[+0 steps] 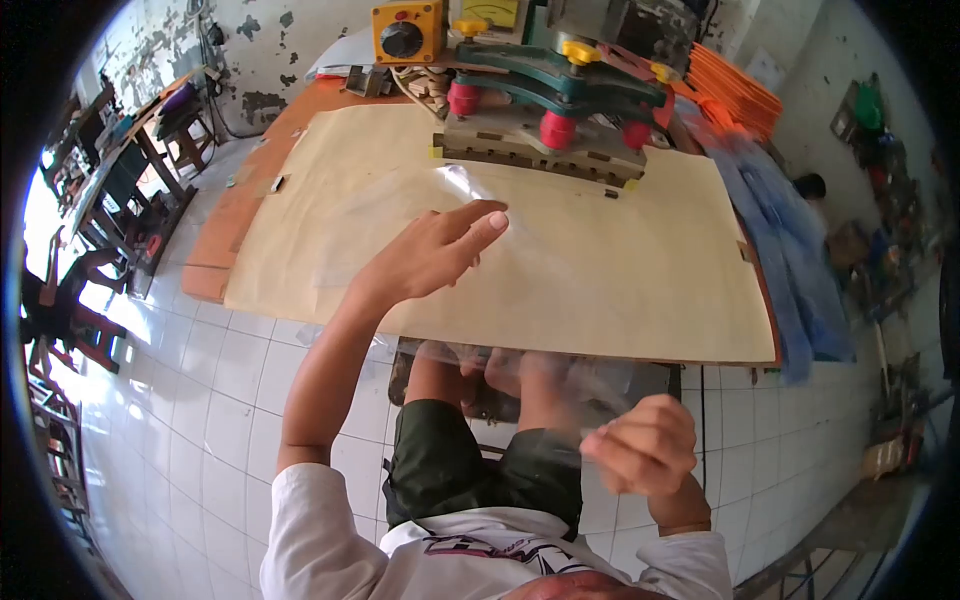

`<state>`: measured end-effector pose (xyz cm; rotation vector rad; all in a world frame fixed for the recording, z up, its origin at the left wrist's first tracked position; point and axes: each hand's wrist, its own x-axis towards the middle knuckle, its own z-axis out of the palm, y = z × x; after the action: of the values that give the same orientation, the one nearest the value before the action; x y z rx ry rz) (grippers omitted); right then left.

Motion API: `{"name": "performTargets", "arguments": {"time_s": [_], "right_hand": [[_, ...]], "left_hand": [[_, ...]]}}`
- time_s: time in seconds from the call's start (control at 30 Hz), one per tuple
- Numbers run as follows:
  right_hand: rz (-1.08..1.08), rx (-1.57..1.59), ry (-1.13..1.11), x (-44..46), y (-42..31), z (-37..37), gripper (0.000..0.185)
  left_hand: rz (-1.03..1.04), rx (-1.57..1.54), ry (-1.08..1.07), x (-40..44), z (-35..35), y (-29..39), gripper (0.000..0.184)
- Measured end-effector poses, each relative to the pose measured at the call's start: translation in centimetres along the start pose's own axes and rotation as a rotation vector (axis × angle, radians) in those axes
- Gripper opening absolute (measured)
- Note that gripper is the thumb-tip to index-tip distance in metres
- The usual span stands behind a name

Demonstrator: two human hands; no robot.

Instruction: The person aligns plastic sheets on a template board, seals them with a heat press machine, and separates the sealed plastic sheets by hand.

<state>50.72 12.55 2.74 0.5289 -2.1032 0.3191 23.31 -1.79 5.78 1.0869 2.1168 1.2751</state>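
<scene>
My left hand point(430, 250) reaches over the paper-covered table, fingers stretched to the right and thumb alongside the index finger. It is over or against a clear plastic film point(460, 182), which glints just beyond the fingertips. Whether those fingertips pinch the film I cannot tell. My right hand point(645, 445) is closed in front of the table, above my right thigh and slightly blurred. Clear film stretches from its fingers toward the table's front edge, so it appears to grip the film. The film's outline is hard to follow.
A sealing press with green arms, yellow knobs and red feet point(550, 100) stands at the back of the table. Beside it is a yellow control box point(408, 32). Blue plastic point(770, 240) hangs over the right edge, near an orange stack point(735, 90). Cream paper point(620, 270) covers the tabletop.
</scene>
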Motion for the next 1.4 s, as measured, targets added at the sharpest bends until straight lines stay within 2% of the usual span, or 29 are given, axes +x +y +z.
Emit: {"name": "performTargets", "arguments": {"time_s": [0.03, 0.07, 0.13, 0.2, 0.27, 0.3, 0.33, 0.4, 0.47, 0.5, 0.57, 0.67, 0.73, 0.77, 0.8, 0.87, 0.93, 0.97, 1.0, 1.07, 1.1, 1.13, 1.2, 1.27, 1.3, 1.4], "right_hand": [[-0.017, 0.053, -0.044, -0.2, -0.5, -0.3, 0.022], [-0.009, 0.046, -0.037, -0.3, -1.1, -0.4, 0.022], [0.003, 0.139, -0.061, -0.6, -1.9, -0.3, 0.022], [-0.002, 0.205, -0.095, -0.2, -1.6, -0.6, 0.016], [0.106, 0.643, -0.253, 1.0, -0.7, -1.2, 0.042], [0.1, 0.703, -0.213, 0.6, -0.1, -1.2, 0.064], [0.103, 0.706, -0.212, 0.4, 0.4, -1.3, 0.064], [0.316, 0.633, -0.06, 1.1, 1.5, -1.4, 0.063], [0.402, 0.461, 0.018, 3.8, 2.9, -1.2, 0.064], [0.275, 0.447, -0.06, 5.2, 4.1, -0.9, 0.064], [0.15, 0.432, -0.132, 7.3, 5.6, -0.4, 0.064], [0.011, 0.528, -0.39, 9.3, 6.6, -0.4, 0.071], [0.022, 0.671, -0.698, 10.3, 7.6, -1.3, 0.056], [0.032, 0.668, -0.649, 10.8, 7.9, -1.8, 0.035], [0.03, 0.665, -0.646, 11.3, 8.1, -2.5, 0.035], [0.164, 0.546, -0.647, 12.2, 8.7, -4.2, 0.025], [0.17, 0.474, -0.637, 13.0, 9.8, -5.8, 0.022], [0.174, 0.404, -0.629, 13.3, 10.1, -6.5, 0.019], [0.184, 0.393, -0.624, 13.5, 10.1, -7.3, 0.019], [0.258, 0.401, -0.581, 13.6, 10.1, -8.7, 0.016], [0.24, 0.407, -0.564, 13.5, 10.2, -9.2, 0.018], [0.251, 0.39, -0.562, 13.3, 10.1, -9.5, 0.018], [0.312, 0.512, -0.585, 13.0, 9.8, -9.6, 0.019], [0.411, 0.526, -0.594, 12.6, 9.1, -9.2, 0.018], [0.5, 0.554, -0.603, 12.4, 8.8, -8.9, 0.017], [0.585, 0.689, -0.567, 11.4, 8.2, -8.2, 0.016]], "left_hand": [[-0.088, 0.039, 0.009, 0.3, 0.3, 0.3, 0.045], [-0.084, 0.046, -0.002, 0.6, 0.6, -0.2, 0.045], [0.142, 0.199, 0.076, 1.0, 1.2, -1.1, 0.03], [0.156, 0.093, 0.068, 0.4, 2.0, -0.7, 0.024], [0.163, -0.017, 0.068, -0.9, 2.4, 0.4, 0.019], [0.299, -0.044, -0.022, -1.7, 2.5, 0.9, 0.018], [0.434, -0.073, -0.112, -2.5, 2.6, 1.5, 0.02], [0.559, -0.025, -0.24, -4.2, 3.1, 3.2, 0.02], [0.558, -0.015, -0.45, -5.8, 3.2, 5.6, 0.016], [0.553, -0.017, -0.455, -6.3, 3.7, 5.9, 0.016], [0.681, -0.091, -0.672, -7.1, 4.3, 6.4, 0.011], [0.705, 0.007, -0.808, -8.1, 3.5, 7.8, 0.011], [0.715, 0.022, -0.828, -8.2, 2.4, 8.3, 0.013], [0.709, 0.01, -0.793, -8.2, 1.7, 8.4, 0.014], [0.703, -0.003, -0.758, -8.0, 1.0, 8.4, 0.016], [0.679, 0.027, -0.756, -7.6, -0.3, 8.2, 0.018], [0.634, 0.052, -0.617, -7.9, -1.4, 9.1, 0.019], [0.683, 0.085, -0.567, -8.1, -2.0, 9.5, 0.026], [0.692, 0.084, -0.579, -8.5, -2.7, 10.0, 0.026], [0.654, 0.14, -0.359, -9.1, -3.8, 10.6, 0.037], [0.699, 0.155, -0.279, -9.0, -3.9, 10.5, 0.049], [0.661, 0.105, -0.243, -8.8, -4.4, 9.8, 0.059], [0.4, -0.12, -0.081, -9.5, -4.3, 10.4, 0.069], [0.416, -0.234, 0.007, -9.1, -4.4, 9.8, 0.073], [0.441, -0.209, 0.003, -8.8, -5.2, 9.1, 0.073], [0.454, -0.186, 0.013, -8.4, -6.3, 8.1, 0.075]]}}
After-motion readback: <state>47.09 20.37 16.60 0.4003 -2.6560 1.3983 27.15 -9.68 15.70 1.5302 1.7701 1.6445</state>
